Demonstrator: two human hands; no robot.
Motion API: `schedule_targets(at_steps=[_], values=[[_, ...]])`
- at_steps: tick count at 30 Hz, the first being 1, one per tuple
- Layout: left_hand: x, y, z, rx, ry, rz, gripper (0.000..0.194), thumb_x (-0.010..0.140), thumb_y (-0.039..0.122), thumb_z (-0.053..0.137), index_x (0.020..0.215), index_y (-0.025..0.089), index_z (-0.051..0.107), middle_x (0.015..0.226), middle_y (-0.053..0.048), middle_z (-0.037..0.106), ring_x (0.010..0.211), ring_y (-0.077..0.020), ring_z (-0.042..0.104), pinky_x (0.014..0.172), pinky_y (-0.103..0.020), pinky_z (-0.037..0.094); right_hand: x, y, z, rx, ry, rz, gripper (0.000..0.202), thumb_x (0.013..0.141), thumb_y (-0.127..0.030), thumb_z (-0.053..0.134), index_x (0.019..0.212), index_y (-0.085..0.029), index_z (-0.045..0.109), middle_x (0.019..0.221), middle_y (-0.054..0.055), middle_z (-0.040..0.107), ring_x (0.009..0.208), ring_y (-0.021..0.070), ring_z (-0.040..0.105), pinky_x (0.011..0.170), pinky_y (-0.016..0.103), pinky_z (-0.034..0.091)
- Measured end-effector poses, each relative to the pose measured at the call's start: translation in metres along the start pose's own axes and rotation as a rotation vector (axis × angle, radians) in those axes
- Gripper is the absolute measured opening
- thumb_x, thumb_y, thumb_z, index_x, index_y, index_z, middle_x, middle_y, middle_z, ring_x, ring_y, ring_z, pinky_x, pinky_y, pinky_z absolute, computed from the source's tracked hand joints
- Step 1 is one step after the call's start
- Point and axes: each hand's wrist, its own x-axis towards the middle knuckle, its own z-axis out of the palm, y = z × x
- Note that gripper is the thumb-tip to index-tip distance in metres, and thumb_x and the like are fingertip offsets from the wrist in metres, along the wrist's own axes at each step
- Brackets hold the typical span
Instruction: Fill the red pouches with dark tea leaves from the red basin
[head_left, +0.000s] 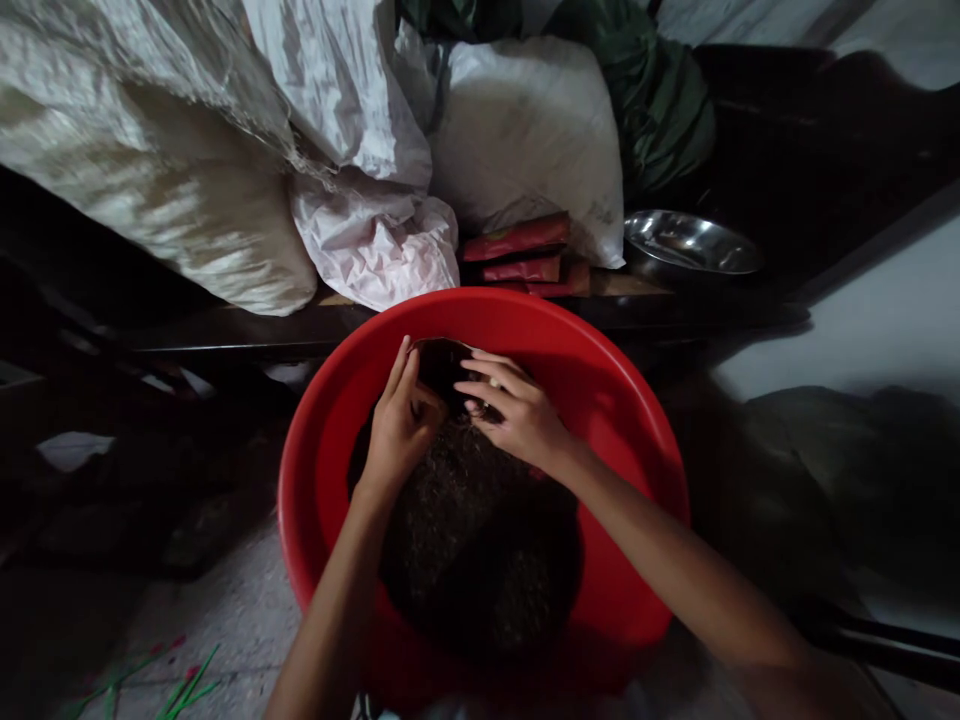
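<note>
A large red basin (301,545) holds a heap of dark, loose, fibrous stuff (480,560), whose kind I cannot make out. Over its far side, my two hands hold a dark open bag (442,362) with a thin pale rim. My left hand (405,425) grips the bag's left edge, its fingers pointing up along the side and its thumb inward. On the opposite edge, my right hand (517,408) has its fingers curled around the rim. The bag's lower part blends into the dark heap, so its bottom is hidden.
Behind the basin, a dark bench (240,328) carries white woven sacks (525,130), a crumpled white bag (382,240), several folded red packets (525,245) and a steel bowl (694,243). Green strips (187,690) lie on the floor at lower left.
</note>
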Motion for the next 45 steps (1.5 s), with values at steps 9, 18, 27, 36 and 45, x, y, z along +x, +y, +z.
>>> schedule_targets(at_steps=[9,18,27,36,45], values=[[0.016,0.001,-0.002,0.023,0.042,-0.057,0.089,0.080,-0.003,0.057,0.164,0.026,0.044,0.175,-0.008,0.033,0.160,-0.0325,0.037,0.133,-0.056,0.034,-0.180,0.093,0.076,-0.296,-0.336,0.789,0.066,0.103,-0.043,0.046,0.159,-0.008,0.047,0.169,0.024,0.043,0.163,0.0400,0.028,0.129,0.067,0.028],[-0.010,-0.001,-0.008,0.018,0.042,-0.005,0.088,0.086,0.000,0.056,0.166,0.034,0.039,0.175,-0.005,0.036,0.160,-0.0274,0.039,0.131,-0.053,0.036,-0.143,0.003,0.145,0.319,-0.633,0.704,0.082,0.096,-0.058,0.070,0.167,-0.028,0.042,0.180,0.012,0.022,0.165,0.0307,0.027,0.132,0.047,0.031],[-0.008,0.005,-0.006,0.012,0.007,-0.028,0.083,0.088,0.004,0.056,0.164,0.033,0.042,0.174,-0.006,0.038,0.159,-0.0309,0.039,0.123,-0.051,0.050,-0.126,-0.082,0.080,0.039,-1.001,0.671,0.064,0.089,-0.061,0.075,0.150,-0.043,0.062,0.158,0.009,0.055,0.135,0.0380,0.062,0.106,0.055,0.057],[-0.010,0.008,-0.006,-0.022,-0.091,0.017,0.088,0.084,-0.002,0.050,0.166,0.025,0.038,0.176,-0.011,0.032,0.159,-0.0275,0.040,0.124,-0.043,0.049,-0.068,-0.080,0.011,0.161,-0.446,0.497,0.042,0.080,-0.036,0.082,0.121,-0.032,0.081,0.121,0.005,0.074,0.101,0.0210,0.075,0.097,0.033,0.063],[-0.009,0.004,-0.001,-0.052,-0.100,0.054,0.100,0.075,-0.004,0.046,0.169,0.027,0.032,0.179,-0.005,0.026,0.163,-0.0243,0.031,0.133,-0.047,0.035,0.024,-0.015,-0.015,-0.018,-0.288,0.131,0.044,0.096,-0.018,0.067,0.139,-0.025,0.069,0.159,0.009,0.053,0.151,0.0283,0.050,0.125,0.053,0.048]])
